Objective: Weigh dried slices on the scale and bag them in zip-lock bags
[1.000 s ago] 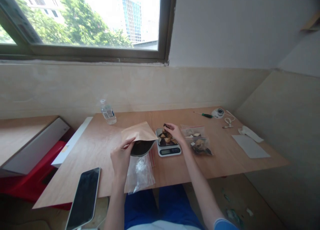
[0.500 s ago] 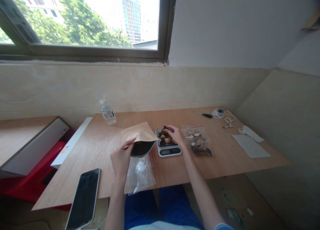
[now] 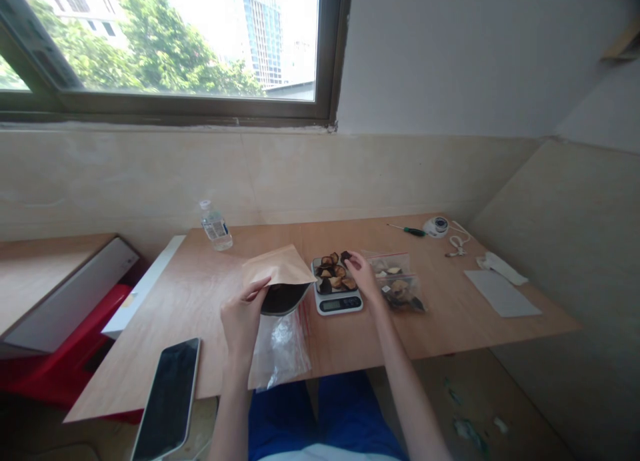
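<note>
My left hand (image 3: 245,307) pinches the edge of a brown paper bag (image 3: 277,264), whose dark mouth gapes toward me. To its right, a white digital scale (image 3: 340,305) carries several dried brown slices (image 3: 333,274), perhaps mushroom. Over the scale's right back corner, my right hand (image 3: 363,274) holds one dark dried slice (image 3: 345,255) between thumb and fingers. Clear zip bags (image 3: 400,294) with more dried pieces lie just right of that hand. Below the paper bag is a clear plastic zip bag (image 3: 283,351), partly covered by it.
A water bottle (image 3: 216,227) stands at the back left. A phone (image 3: 167,397) lies at the front left edge. Toward the right are a screwdriver (image 3: 410,231), a white dome camera (image 3: 437,227) with its cable, and a white paper sheet (image 3: 503,293).
My right hand has shifted right, from above the middle of the pile to the scale's back corner, with a dark slice in its fingers. The left hand and paper bag stay put.
</note>
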{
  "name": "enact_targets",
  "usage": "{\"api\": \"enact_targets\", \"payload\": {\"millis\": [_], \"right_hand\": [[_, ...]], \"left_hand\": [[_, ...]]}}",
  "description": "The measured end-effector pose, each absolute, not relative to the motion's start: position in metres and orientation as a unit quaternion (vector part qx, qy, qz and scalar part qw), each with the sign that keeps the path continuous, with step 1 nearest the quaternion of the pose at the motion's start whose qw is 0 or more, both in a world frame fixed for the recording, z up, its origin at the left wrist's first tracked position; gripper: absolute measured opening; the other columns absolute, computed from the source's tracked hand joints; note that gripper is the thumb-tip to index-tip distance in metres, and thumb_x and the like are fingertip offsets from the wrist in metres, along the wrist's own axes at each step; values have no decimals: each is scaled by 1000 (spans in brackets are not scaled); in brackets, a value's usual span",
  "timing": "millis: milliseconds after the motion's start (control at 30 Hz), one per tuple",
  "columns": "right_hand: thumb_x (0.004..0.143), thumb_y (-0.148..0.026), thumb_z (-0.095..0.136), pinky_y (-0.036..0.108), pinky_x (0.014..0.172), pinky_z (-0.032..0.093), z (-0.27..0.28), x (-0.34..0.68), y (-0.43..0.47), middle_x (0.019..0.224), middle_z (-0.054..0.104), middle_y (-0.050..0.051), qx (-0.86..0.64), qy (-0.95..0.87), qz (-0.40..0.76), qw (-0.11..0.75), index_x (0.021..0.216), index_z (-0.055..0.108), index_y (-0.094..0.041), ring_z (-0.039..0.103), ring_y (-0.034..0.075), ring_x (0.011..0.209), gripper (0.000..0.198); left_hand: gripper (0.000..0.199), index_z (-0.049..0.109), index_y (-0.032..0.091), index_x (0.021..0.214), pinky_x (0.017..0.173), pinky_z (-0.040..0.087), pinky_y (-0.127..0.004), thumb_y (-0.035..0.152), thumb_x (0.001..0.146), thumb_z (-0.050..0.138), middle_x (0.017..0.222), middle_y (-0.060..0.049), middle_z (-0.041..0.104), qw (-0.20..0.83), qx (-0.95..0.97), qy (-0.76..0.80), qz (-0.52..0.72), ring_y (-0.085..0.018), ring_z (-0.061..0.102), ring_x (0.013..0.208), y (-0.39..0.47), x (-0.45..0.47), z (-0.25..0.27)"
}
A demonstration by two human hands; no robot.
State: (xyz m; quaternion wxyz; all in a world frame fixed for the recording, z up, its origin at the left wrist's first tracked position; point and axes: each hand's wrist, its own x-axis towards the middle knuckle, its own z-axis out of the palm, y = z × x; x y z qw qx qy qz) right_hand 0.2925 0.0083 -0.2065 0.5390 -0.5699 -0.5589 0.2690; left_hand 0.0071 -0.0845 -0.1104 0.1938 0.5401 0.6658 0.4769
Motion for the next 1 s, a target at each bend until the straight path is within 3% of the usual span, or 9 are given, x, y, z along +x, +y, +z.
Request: {"api": "enact_targets", "payload": {"millis": [400, 533, 800, 867, 1000], "right_hand": [[78, -40, 56, 36, 76, 52, -198, 305, -45, 95, 69, 11, -606, -521, 228, 556, 94, 61, -17, 65, 23, 84, 29], [79, -42, 56, 35, 74, 52, -202, 308, -58, 96, 69, 11, -614, -515, 225, 553, 97, 62, -17, 64, 22, 83, 31], [79, -44, 56, 35, 71, 51, -204, 310, -68, 93, 69, 12, -625, -524, 218, 536, 102, 62, -15, 64, 23, 79, 38], [80, -42, 55, 35, 71, 51, -206, 309, -72, 95, 69, 12, -624, -528, 219, 533, 106, 61, -15, 64, 23, 80, 37], [81, -38, 55, 35, 74, 51, -214, 309, -84, 99, 68, 11, -631, -523, 225, 527, 108, 59, -18, 64, 23, 85, 35]], "left_hand": [[21, 72, 32, 92, 65, 48, -25, 38, 77, 58, 81, 4, 74, 140, 536, 688, 468, -19, 68, 81, -83, 10, -110], [22, 70, 29, 95, 77, 48, -28, 36, 81, 55, 89, 0, 71, 73, 556, 671, 486, -19, 65, 88, -72, 12, -104], [37, 52, 14, 115, 106, 30, -41, 26, 80, 56, 120, -13, 50, -36, 548, 593, 589, -24, 42, 123, -42, 12, -89], [42, 47, 15, 120, 108, 27, -42, 25, 80, 57, 126, -14, 43, -41, 537, 586, 605, -25, 35, 128, -45, 13, -91], [44, 42, 19, 121, 105, 32, -43, 24, 81, 56, 132, -14, 35, -4, 555, 572, 604, -24, 29, 132, -56, 20, -107]]}}
